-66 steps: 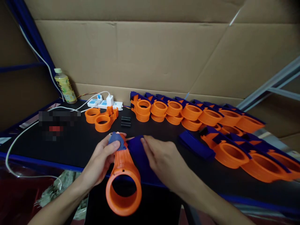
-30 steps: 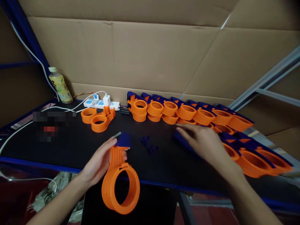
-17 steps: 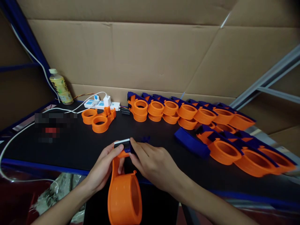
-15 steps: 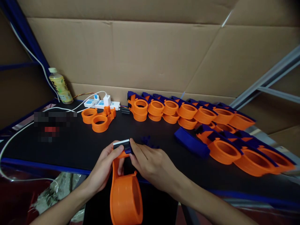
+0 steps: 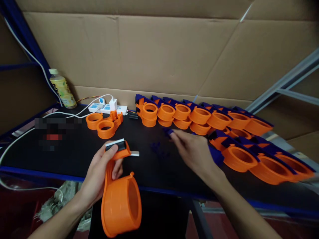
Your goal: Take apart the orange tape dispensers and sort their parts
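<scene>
Left hand (image 5: pixel 96 172) tight around an orange holder (image 5: pixel 118 196), ring (image 5: pixel 118 212) below, blue piece (image 5: pixel 167 131) in the pinch of the right hand (image 5: pixel 194 151)

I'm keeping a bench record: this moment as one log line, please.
left hand: gripping orange holder | right hand: pinching small blue piece | black table: loose blue pieces between hands

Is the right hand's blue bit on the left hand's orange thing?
Off: the right hand pinches the blue bit apart from the orange thing in the left hand.
</scene>
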A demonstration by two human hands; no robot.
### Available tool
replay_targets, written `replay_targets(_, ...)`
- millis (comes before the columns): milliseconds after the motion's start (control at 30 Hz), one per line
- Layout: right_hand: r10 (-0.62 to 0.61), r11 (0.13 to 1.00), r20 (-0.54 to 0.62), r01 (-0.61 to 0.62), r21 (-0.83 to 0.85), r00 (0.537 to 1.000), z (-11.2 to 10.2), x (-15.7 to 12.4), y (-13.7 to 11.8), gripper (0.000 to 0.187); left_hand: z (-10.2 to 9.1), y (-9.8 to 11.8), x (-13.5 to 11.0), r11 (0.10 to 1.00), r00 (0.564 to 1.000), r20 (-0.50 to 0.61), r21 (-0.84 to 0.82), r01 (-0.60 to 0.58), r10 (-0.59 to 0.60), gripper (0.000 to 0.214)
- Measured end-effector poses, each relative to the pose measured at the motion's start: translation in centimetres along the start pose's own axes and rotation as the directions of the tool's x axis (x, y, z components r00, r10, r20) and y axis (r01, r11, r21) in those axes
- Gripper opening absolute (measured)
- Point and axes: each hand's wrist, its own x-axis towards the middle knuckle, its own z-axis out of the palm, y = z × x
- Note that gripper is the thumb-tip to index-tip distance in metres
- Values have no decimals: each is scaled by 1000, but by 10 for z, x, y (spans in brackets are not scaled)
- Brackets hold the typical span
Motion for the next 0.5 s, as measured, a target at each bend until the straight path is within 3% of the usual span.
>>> replay_targets(133,76,988,218,-103,114,973,7,0,24,28,0,1,2,999,993,113,26,41,-44,20)
replay_targets(333,266,912,348,-352,211,899,29,-11,50,27,-10,-13,15,987,974,155,23,162,-164,17)
replay_targets(500,233,942,432,-314,123,871,34,-14,62,23,-14,-15,19,980,962,189,72,187,-197,21)
